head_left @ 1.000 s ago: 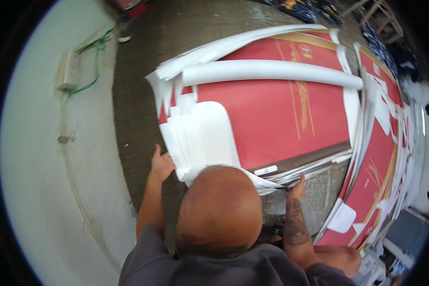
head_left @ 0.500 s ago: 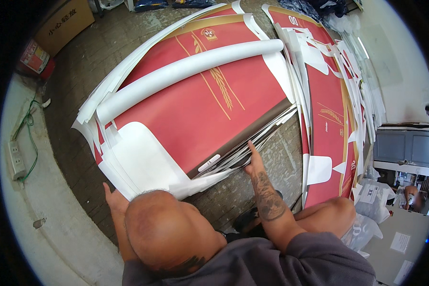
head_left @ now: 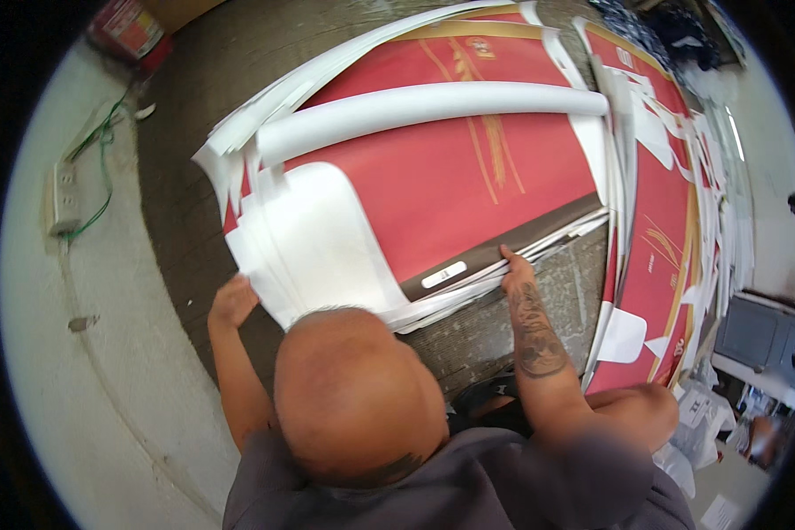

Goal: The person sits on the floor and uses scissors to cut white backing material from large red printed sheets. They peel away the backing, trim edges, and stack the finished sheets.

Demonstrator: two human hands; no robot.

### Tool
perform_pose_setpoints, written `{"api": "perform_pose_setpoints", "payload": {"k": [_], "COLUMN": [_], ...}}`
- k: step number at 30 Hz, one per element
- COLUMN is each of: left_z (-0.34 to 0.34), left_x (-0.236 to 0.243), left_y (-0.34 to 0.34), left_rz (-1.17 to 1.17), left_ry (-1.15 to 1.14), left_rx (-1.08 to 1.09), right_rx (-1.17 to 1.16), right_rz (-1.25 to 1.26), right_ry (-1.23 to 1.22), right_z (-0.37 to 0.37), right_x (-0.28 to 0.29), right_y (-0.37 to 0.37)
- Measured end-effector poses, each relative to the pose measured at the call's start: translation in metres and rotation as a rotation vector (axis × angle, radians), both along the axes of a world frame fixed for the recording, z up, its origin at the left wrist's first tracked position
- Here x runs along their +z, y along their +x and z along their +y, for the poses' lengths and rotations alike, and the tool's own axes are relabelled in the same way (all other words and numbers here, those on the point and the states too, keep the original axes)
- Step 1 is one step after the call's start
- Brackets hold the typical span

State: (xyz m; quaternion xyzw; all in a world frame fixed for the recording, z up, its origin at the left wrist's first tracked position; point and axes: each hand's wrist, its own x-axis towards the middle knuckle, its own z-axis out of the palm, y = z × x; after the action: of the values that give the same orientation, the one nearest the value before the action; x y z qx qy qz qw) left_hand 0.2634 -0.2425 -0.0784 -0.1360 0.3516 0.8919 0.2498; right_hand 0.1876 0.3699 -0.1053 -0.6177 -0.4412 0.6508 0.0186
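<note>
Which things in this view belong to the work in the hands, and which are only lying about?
In the work:
- red stack, left hand at its left edge, right hand at its near edge
- white roll, lying across it

Lying about:
- second stack at right, untouched, perhaps related
- bags, lower right
- red container, upper left

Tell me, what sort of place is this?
Probably a workshop or storeroom: big red printed sheets lie piled on the worn floor, with a white roll across one pile.

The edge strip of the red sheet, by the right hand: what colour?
The edge strip is dark brown, seen best in the head view.
</note>
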Motion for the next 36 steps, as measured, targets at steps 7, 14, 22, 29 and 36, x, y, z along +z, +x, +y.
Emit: {"api": "perform_pose_setpoints", "payload": {"k": [7,14,22,29,36], "left_z": [0.003,0.017,0.078,0.128,0.092], "left_x": [0.012,0.034,0.040,0.019,-0.016], "left_y": [-0.087,-0.152,-0.089,-0.033,-0.049], "left_rz": [-0.024,-0.149,-0.133,-0.255,-0.145], "left_ry": [0.321,0.173,-0.272,-0.259,0.100], "left_rx": [0.430,0.321,0.002,0.135,0.298], "right_rx": [0.002,0.107,0.133,0.270,0.384], "right_rz": [0.046,-0.112,-0.028,-0.223,-0.489], "right_ry": [-0.066,0.011,-0.051,0.093,1.269], "right_z": [-0.001,-0.008,0.028,0.103,0.041], "right_x": [0.005,0.017,0.015,-0.007,0.054], "right_y": [-0.001,0.000,0.005,0.023,0.009]}}
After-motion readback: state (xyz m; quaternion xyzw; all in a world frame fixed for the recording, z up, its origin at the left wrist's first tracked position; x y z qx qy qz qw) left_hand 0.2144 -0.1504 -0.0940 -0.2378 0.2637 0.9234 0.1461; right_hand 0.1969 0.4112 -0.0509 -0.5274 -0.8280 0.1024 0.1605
